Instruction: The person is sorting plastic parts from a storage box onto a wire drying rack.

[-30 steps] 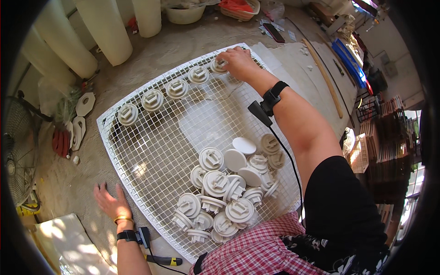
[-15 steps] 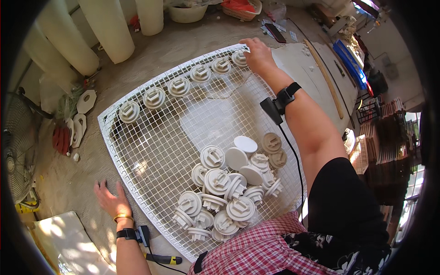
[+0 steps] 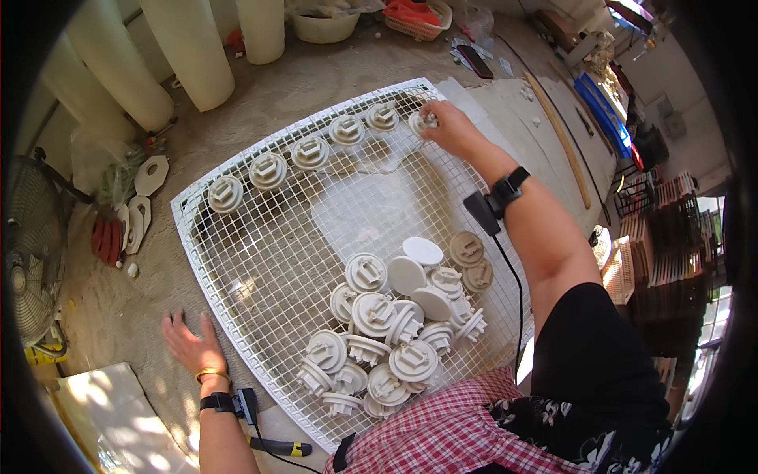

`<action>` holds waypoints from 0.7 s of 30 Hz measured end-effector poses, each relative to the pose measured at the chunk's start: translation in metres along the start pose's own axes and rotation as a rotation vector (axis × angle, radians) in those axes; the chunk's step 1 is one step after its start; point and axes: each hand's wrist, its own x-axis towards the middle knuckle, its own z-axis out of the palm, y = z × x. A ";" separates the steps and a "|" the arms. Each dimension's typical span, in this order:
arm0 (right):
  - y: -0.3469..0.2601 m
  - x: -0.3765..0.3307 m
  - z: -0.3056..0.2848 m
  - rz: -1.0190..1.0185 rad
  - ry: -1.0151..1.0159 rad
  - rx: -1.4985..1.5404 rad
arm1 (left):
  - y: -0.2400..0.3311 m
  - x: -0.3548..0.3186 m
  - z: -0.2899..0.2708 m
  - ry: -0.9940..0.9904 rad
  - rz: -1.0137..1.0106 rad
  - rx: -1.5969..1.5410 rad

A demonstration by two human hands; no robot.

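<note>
My right hand [image 3: 452, 130] is at the far right corner of a white wire-mesh rack [image 3: 284, 229]. Its fingers are closed on a white stepped disc [image 3: 418, 123] with a raised block on top. From there leftward, a row of similar discs runs along the rack's far side, among them one disc [image 3: 382, 117] nearest the hand and another [image 3: 225, 193] at the far left. Closer to me, a heap of the same discs [image 3: 414, 360] lies on the mesh, some tipped over. My left hand [image 3: 193, 344] rests beside the rack's left edge, fingers spread, holding nothing.
Two darker discs [image 3: 467, 249] lie right of the heap. A yellow-and-black handled tool [image 3: 280, 448] is by my left forearm. A fan [image 3: 31, 261] stands at the left, tall pale cylinders [image 3: 185, 51] behind. A phone [image 3: 475, 61] and a wooden stick [image 3: 559, 138] lie beyond the rack.
My right hand has come back toward me from the rack's corner, and the disc at its fingers has shifted the same way, out of the row. My left hand stays put.
</note>
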 end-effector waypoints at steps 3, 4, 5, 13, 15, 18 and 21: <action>-0.019 -0.048 -0.008 -0.168 -0.154 0.044 | 0.003 0.000 0.000 0.004 -0.001 -0.016; -0.036 -0.061 -0.008 -0.191 -0.212 0.034 | 0.000 -0.001 0.000 0.010 -0.006 -0.018; -0.047 -0.071 -0.008 -0.202 -0.293 0.069 | -0.001 -0.002 0.000 0.008 -0.010 -0.017; -0.059 -0.006 0.008 -0.130 0.090 0.063 | 0.001 0.002 0.000 0.025 0.015 -0.022; -0.063 0.009 0.023 -0.092 0.125 0.006 | 0.001 0.001 0.002 0.029 0.019 -0.017; -0.063 0.020 0.039 -0.074 0.132 -0.080 | 0.000 0.000 0.001 0.035 0.027 -0.027; -0.052 0.026 0.044 -0.060 0.070 -0.053 | -0.001 -0.001 0.000 0.037 0.031 -0.042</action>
